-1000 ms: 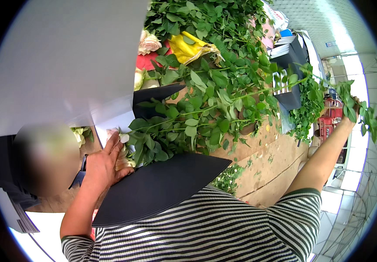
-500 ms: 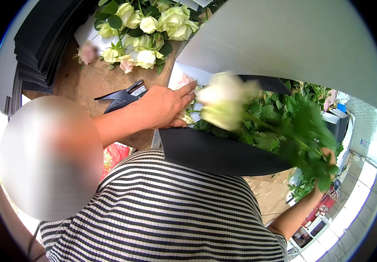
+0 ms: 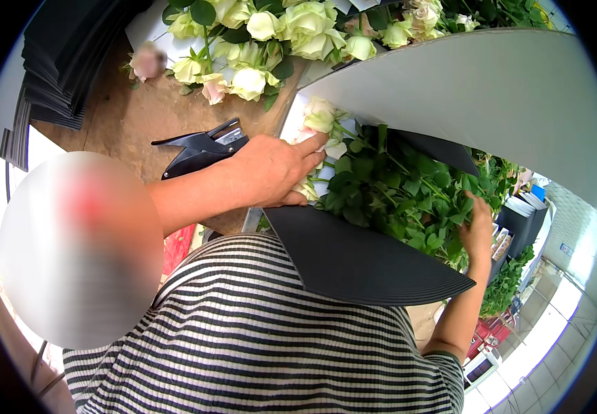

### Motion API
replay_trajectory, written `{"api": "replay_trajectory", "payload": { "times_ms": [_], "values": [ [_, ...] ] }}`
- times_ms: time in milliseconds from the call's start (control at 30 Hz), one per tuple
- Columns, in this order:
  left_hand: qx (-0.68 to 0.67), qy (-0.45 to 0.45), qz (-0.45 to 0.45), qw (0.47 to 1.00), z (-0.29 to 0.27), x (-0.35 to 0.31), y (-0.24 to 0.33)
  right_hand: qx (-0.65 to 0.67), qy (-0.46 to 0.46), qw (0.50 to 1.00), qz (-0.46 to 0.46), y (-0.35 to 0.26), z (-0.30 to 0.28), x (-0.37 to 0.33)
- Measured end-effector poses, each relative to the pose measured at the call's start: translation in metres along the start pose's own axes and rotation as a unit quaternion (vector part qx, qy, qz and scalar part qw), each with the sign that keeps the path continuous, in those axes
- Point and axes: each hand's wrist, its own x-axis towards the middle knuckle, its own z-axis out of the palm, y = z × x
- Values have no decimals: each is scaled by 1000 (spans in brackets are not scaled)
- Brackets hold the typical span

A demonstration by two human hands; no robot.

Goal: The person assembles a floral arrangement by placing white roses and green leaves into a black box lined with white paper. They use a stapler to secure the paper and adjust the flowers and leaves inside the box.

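Observation:
My left hand (image 3: 274,169) reaches across from the left, fingers and thumb spread over pale rose heads at the end of a bunch. Beside its fingertips a cream-white rose (image 3: 319,114) lies on a white sheet. The leafy green stems (image 3: 409,190) run right between black curved boards (image 3: 374,259) and a large grey-white panel (image 3: 464,83). At the stem end my right hand (image 3: 476,228) closes its fingers round a rose stem, partly hidden by leaves. Left of the bunch, a black stapler (image 3: 201,148) rests on the brown table.
More cream and greenish roses (image 3: 264,41) lie along the far side of the brown table (image 3: 122,114). A single pinkish rose (image 3: 148,62) is apart at their left. Black folded sheets (image 3: 70,55) stand stacked at far left. Greenery (image 3: 509,283) sits beyond my right arm.
The rose my right hand was swinging through the air now lies on the bunch, head near my left fingers. My right hand moved up and inward; my left stays on the rose heads.

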Motion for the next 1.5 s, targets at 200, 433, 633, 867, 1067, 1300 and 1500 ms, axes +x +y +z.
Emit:
{"api": "replay_trajectory", "payload": {
  "times_ms": [200,433,633,867,1067,1300,1500],
  "values": [
    [-4,-19,-7,1000,0,2,1,338,35,918,-203,-123,-27,44],
    [-7,1,15,1000,0,2,-4,136,130,938,-292,-177,45,91],
    [-7,-44,5,999,3,4,-5,273,145,890,-336,-188,-3,94],
    [-29,6,11,999,8,0,-8,160,87,948,-262,-178,64,100],
    [-60,33,35,997,14,-2,-15,79,115,957,-253,-179,73,94],
    [-134,117,74,981,-4,-2,-21,67,141,956,-250,-184,73,92],
    [-35,78,-7,996,0,9,-18,124,127,954,-243,-179,54,86]
  ]
}}
